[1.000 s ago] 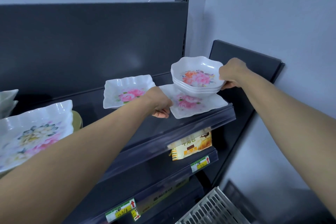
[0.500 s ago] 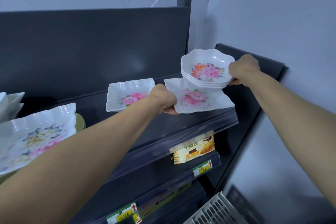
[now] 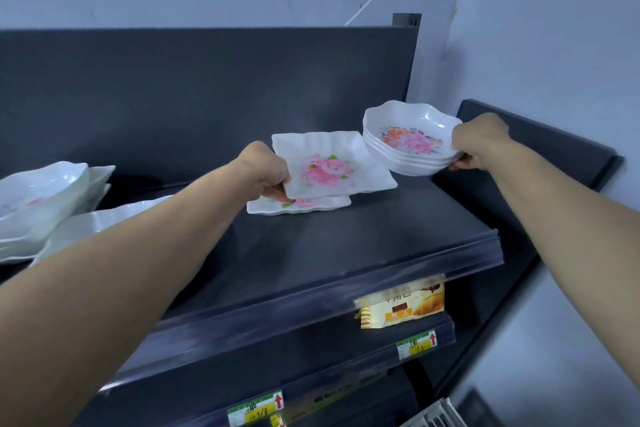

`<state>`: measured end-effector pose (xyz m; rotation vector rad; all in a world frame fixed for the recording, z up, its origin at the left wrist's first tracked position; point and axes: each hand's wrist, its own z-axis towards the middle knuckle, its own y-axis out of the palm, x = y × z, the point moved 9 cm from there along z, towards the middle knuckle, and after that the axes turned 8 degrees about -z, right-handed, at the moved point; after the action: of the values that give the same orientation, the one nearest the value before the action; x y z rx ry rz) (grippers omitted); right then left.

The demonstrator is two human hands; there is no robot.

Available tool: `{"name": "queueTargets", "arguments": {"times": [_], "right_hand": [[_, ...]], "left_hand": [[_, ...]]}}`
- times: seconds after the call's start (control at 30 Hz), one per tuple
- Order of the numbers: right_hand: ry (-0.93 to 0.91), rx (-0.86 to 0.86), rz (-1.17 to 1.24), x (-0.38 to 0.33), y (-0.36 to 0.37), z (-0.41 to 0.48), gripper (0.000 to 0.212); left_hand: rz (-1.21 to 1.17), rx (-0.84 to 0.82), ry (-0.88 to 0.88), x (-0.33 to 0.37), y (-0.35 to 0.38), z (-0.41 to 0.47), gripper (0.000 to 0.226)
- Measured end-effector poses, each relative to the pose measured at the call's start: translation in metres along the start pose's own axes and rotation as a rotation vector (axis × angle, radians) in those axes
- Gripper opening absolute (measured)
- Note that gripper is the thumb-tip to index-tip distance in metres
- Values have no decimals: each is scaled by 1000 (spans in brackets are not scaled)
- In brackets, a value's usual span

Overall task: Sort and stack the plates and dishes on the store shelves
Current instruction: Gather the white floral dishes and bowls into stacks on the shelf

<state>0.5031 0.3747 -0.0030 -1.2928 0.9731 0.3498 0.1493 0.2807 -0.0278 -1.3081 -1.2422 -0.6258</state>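
- Plates: two square floral ones. The upper square plate (image 3: 329,166) is held tilted over the lower square plate (image 3: 301,207), which lies flat on the shelf (image 3: 346,246).
- Bowls: one stack of bowls (image 3: 408,139), at least three nested rims showing, just right of the upper plate.
- Grip, left hand (image 3: 265,170): fingers (image 3: 277,191) curl under the upper plate's left edge, clamped on it.
- Grip, right hand (image 3: 479,142): fingers (image 3: 459,165) are clamped under the stack's right rim.
- More white dishes (image 3: 45,198) are piled at the shelf's left end.
- Dark shelving stands against a pale wall (image 3: 554,28), with one snack packet (image 3: 401,308) and price labels (image 3: 417,343) below.
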Motion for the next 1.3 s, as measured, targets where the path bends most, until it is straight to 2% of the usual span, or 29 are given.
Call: {"name": "queueTargets", "arguments": {"times": [0.17,0.63,0.77,0.87,1.07,1.3], "right_hand": [[26,-62,-34,9,31,15,31],[32,-65,-164,17,55,36,11],[23,-104,-180,18,67,37,17],[17,-129,-197,16,74,37,14],[-2,-154,-182,5,84,36,15],[-41,-117,-160,-5,89,38,21]], "left_hand": [[11,9,-54,-21,-10,10,20],[123,68,-114,-41,-28,43,21],[147,81,-119,-43,-29,50,22],[223,113,-106,-44,-31,55,23],[525,221,-34,-34,-36,48,32],[722,212,22,-29,-28,45,26]]}}
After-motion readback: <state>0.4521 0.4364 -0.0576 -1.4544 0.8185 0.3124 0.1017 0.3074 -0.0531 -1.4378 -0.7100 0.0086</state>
